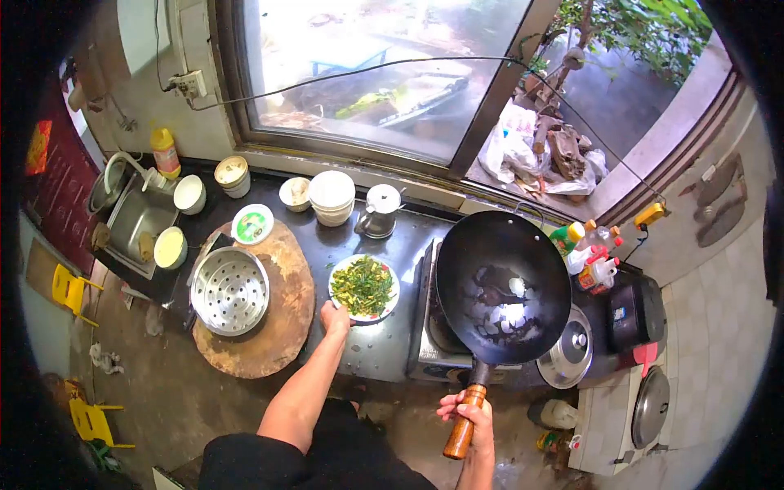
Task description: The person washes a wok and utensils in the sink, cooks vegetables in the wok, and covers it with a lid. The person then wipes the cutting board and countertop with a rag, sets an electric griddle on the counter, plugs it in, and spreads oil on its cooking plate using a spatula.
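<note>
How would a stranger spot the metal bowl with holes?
Below the window, a dark counter runs along the wall. Toward its left end lies a round wooden board. On it sits the metal bowl, set apart from the white bowls nearby by its shiny, hole-punched surface.

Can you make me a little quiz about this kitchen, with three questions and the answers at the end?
1. What is the right hand holding?
a) a yellow bottle
b) the wooden handle of the black wok
c) a metal lid

2. True or false: the metal bowl with holes sits on the round wooden board.

3. Fill in the blank: the left hand is at the edge of a white ____ with chopped green food on it.

Key: 1 b; 2 true; 3 plate.
</note>
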Available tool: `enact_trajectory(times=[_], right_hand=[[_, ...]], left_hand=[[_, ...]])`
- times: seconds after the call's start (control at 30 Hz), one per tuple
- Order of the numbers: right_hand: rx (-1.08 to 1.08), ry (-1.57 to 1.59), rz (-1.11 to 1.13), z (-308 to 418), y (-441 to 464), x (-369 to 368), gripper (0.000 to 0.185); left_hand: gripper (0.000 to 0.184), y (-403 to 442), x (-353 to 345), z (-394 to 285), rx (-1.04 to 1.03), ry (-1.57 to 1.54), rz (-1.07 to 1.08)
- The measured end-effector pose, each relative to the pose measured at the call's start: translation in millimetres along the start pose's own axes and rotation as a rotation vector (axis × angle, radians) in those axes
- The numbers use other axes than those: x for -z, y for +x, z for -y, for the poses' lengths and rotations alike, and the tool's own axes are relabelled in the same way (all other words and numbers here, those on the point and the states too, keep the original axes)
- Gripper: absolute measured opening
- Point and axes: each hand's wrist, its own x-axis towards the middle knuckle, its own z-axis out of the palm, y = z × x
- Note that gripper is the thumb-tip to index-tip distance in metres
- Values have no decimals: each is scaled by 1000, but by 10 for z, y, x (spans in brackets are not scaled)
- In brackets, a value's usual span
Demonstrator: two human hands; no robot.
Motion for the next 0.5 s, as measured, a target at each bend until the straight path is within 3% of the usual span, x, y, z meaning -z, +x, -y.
enact_trajectory(times=[0.13,0.27,0.37,0.47,0.5], right_hand=[[-3,-44,-9,33,-11,0,28],[-78,-81,-6,35,-31,88,31],[-36,-534,-149,-41,-5,389,38],[244,-1259,-479,365,-218,362,43],[373,-1240,-591,423,-278,401,46]], left_hand=[[16,-347,212,-281,5,-138,160],[25,-734,575,-818,-124,-178,365],[27,-1011,668,-1353,-220,-150,462],[28,-1358,569,-1891,-257,-71,571],[28,-1427,507,-1987,-257,-60,621]])
